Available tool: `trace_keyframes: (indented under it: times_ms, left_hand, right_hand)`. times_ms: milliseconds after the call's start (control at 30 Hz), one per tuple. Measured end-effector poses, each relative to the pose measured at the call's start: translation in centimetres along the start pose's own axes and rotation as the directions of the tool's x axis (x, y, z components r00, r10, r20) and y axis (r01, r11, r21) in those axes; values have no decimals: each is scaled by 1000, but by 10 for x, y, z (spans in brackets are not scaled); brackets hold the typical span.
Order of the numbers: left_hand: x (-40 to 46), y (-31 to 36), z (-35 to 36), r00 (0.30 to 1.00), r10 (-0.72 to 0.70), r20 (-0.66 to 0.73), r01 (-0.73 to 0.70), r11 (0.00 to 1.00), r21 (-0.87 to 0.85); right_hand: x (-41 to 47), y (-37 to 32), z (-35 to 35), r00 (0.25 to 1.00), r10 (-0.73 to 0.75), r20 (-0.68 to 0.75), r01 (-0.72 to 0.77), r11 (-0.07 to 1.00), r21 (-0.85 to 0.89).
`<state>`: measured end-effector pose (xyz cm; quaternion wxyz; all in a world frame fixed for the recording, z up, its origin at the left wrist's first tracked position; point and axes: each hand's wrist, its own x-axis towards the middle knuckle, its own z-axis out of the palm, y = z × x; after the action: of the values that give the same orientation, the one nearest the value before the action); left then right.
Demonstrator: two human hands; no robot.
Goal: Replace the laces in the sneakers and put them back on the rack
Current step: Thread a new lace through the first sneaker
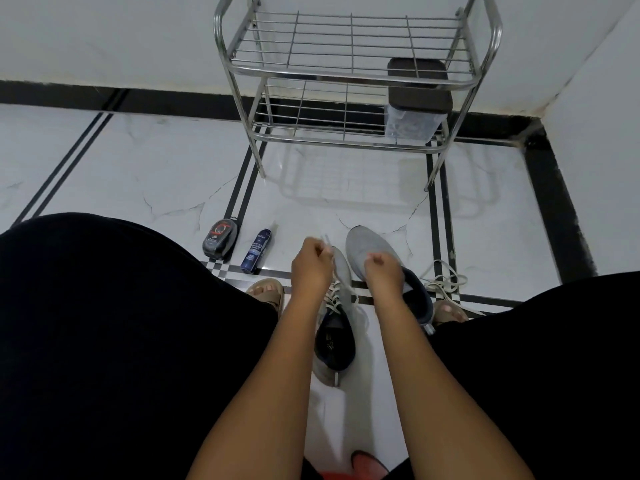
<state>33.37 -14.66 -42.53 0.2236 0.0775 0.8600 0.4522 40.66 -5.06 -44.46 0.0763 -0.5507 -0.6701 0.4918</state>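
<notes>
Two grey sneakers lie on the floor between my knees. The near sneaker has a white lace threaded through its eyelets. My left hand pinches one end of that lace above the toe. My right hand is curled above the second sneaker, apparently pinching the other lace end; the end itself is hidden. The second sneaker lies to the right with no lace showing. A loose white lace lies on the floor at the right. The steel shoe rack stands against the wall ahead.
A lidded plastic box sits on the rack's lower shelf at the right. A shoe polish case and a spray can stand on the floor to the left. My sandalled feet flank the sneakers. A wall closes the right side.
</notes>
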Motion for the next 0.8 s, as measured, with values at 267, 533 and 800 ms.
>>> trace_keyframes:
  times_ms: [267,533,800]
  left_hand:
    - [-3,55,-39,933,299,201,-268,949,-167]
    - [-16,72,-58,892,357,276,-332,934,-131]
    - [-16,71,-62,882,362,302,-334,932,-143]
  right_hand:
    - [-34,-93,-61,915,-373,152,283,864,417]
    - [-47,-116,-77,824,-535,188,496,841,216]
    - [-46,-111,-73,834,-510,211,508,858,68]
